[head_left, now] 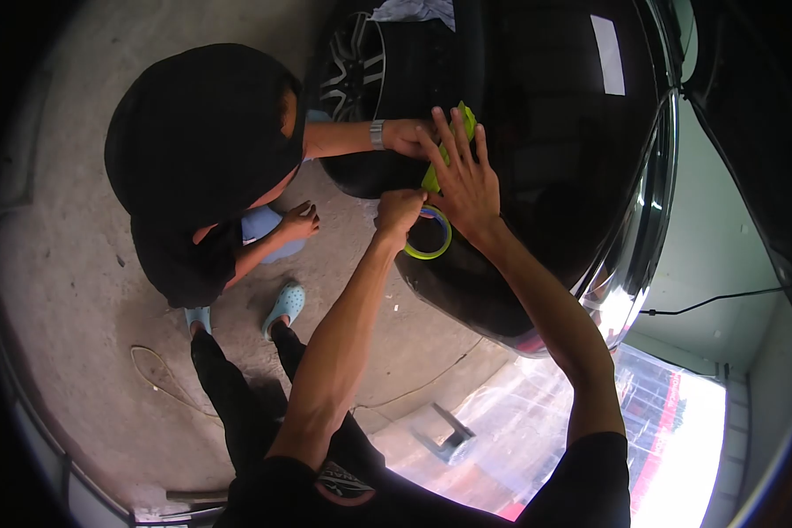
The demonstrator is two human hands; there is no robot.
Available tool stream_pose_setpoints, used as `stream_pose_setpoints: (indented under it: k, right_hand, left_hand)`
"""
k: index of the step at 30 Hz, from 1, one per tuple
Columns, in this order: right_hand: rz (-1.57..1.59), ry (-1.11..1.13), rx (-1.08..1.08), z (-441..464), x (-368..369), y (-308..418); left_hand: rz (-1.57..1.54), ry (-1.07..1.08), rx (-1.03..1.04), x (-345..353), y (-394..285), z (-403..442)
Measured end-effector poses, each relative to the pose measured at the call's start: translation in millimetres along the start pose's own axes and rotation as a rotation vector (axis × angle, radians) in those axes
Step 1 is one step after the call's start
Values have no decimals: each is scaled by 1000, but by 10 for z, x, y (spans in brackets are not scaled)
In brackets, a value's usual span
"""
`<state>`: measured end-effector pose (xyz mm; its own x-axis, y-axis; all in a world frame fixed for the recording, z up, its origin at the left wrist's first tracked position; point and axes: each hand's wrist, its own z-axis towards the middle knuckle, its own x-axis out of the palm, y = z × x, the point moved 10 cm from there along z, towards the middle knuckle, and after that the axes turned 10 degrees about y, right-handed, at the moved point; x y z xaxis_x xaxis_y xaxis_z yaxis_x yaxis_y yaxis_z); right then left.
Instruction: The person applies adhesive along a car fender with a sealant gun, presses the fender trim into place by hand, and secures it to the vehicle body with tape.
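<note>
My left hand [400,216] is closed at the edge of a roll of yellow-green masking tape [450,236], which hangs beside the black car body [546,150]. From the roll a strip of yellow-green tape [469,119] runs up along the bodywork near the wheel arch, partly covered by fingers. My right hand [468,189] lies over this strip with its fingers stretched out and spread. Just left of my right fingers, a co-worker's hand [405,137] touches the same area; its fingertips are partly hidden.
A co-worker in black [202,132] crouches by the wheel [356,70], close to my left arm. White paper [607,55] sticks to the car panel, and a cloth [414,9] lies above the wheel. A thin cord [163,387] crosses the concrete floor [79,264].
</note>
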<state>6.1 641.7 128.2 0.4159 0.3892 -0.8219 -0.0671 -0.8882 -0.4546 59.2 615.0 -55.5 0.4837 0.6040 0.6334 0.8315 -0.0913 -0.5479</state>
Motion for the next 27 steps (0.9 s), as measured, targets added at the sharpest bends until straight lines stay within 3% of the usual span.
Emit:
stream_pose_setpoints:
  k: [6,9,11,12,13,15,19,21,23,27]
  right_hand:
    - [-61,52,28,37,61,0]
    - [-55,55,44,20,17,11]
    - [9,102,26,-13,-48,100]
    - [27,120,14,13,-92,80]
    - [10,56,-3,57,-174,54]
    - [11,-13,-22,-27,-119,109]
    - [411,-21,-95,-354,84,427]
    - [657,287,1,-591,486,728]
    - [911,435,237,-909,877,894]
    - [1298,450,410,-1222,1316,1008]
  left_hand:
    - [-252,108,-268,120,114,-74]
    - [-210,54,-265,54,85,-73]
    - [268,-352,-287,-589,856,135]
    - [227,-473,-251,-811,1284,82]
    - [298,-416,-249,-968,1752,58]
    - [161,-149,-185,-903,1553,-486]
    - [-133,93,-22,-759,1181,-1121]
    - [-107,78,54,-754,958,-1236]
    - [-45,56,150,-750,808,-1291]
    - [176,-20,356,-695,587,-1318]
